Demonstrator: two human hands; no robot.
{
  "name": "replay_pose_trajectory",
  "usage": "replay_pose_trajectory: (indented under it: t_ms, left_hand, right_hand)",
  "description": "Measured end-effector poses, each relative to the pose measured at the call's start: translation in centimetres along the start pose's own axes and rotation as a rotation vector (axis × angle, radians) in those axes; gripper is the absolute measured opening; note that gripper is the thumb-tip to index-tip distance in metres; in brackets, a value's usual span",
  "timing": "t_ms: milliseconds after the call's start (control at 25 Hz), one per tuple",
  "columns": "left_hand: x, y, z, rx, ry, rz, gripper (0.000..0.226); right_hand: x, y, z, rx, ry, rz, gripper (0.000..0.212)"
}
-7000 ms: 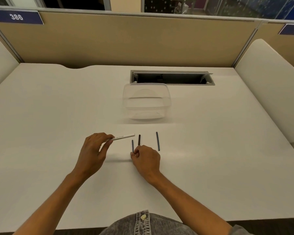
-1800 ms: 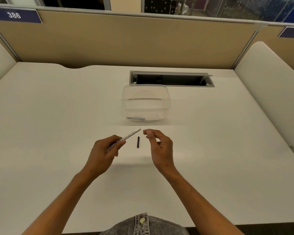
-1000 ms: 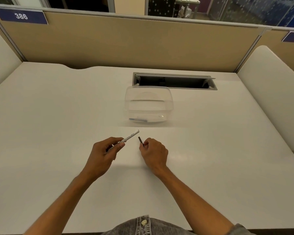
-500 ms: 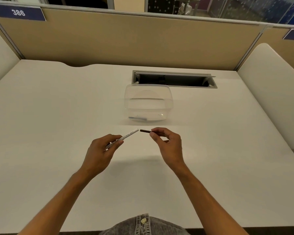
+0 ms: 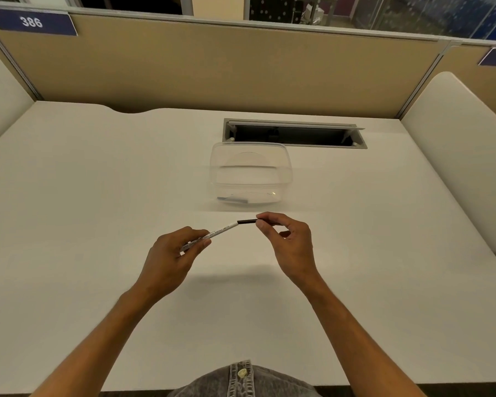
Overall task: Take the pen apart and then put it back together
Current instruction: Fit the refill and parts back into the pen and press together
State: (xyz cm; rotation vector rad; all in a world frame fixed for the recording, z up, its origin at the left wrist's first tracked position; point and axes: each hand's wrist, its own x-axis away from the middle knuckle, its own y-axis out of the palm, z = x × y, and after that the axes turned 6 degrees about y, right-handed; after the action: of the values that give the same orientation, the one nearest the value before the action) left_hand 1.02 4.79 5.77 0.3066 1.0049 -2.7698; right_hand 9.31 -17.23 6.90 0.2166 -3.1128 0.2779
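Head view shows us a wide white worktop (image 5: 98, 173), bounded at 12 o'clock by a tan partition (image 5: 212, 67) and at 3 o'clock by a curved white side panel (image 5: 455, 144). Bare surface lies open all round our hands. At 12 o'clock a clear plastic container (image 5: 251, 170) stands near them, just in front of a cable slot (image 5: 294, 134), with a small bluish piece (image 5: 232, 199) lying inside it.

Our left hand (image 5: 171, 260) pinches the white printed pen barrel (image 5: 212, 234), which is raised above the worktop and tilts up toward 2 o'clock. Our right hand (image 5: 291, 243) grips a thin black part (image 5: 246, 222) between thumb and forefinger, its end touching the barrel's open end; we cannot tell how far it sits inside.

Half a second ago a small gap separated the two pieces; now they meet.
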Motion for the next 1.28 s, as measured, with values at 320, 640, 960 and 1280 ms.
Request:
replay_pose_trajectory:
  t_ms: [320,640,960,1280]
  left_hand:
    - [-0.1,-0.4,0.5,-0.097,-0.007,-0.031,0.006]
    - [-0.5,-1.0,0.8,-0.067,-0.038,-0.09,0.024]
    - [-0.6,-1.3,2.1,-0.13,0.017,-0.08,0.024]
    - [-0.9,-1.4,2.8,-0.16,0.048,-0.099,0.024]
  right_hand:
    - [-0.2,-0.9,-0.3,0.081,-0.067,-0.097,0.012]
    - [0.1,-0.9,-0.8,0.145,-0.123,-0.212,0.01]
    - [0.3,-0.7,-1.1,0.246,-0.172,-0.233,0.01]
    - [0.7,-0.7,-0.9,0.372,-0.279,-0.233,0.017]
